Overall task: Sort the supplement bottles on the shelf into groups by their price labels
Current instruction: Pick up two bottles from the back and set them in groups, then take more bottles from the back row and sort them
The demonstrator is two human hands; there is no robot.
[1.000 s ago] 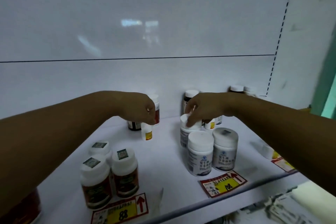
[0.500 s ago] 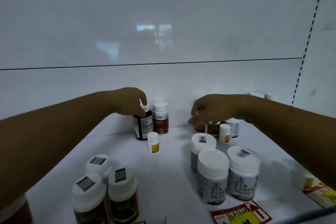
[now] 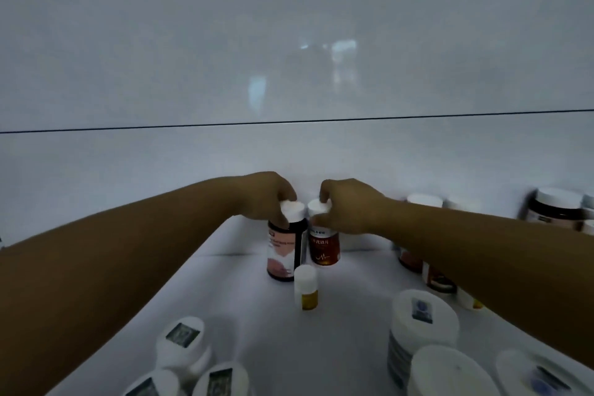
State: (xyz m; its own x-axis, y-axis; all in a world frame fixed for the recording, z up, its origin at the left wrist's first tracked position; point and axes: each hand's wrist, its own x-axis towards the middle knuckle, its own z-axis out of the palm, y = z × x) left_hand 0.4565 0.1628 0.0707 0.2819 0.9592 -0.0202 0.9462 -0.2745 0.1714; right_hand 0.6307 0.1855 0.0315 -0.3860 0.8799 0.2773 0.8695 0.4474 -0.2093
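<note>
The person's left hand grips the white cap of the dark bottle. The right hand pinches the cap of the red-brown bottle at its 3 o'clock, just beside it. Both stand at the back of the shelf. A small yellow bottle stands alone at their 6 o'clock. The brown bottles at 7 o'clock and the white jars at 5 o'clock look grouped. I judge the sorting about half done, as the far bottles at 3 o'clock look unsorted.
</note>
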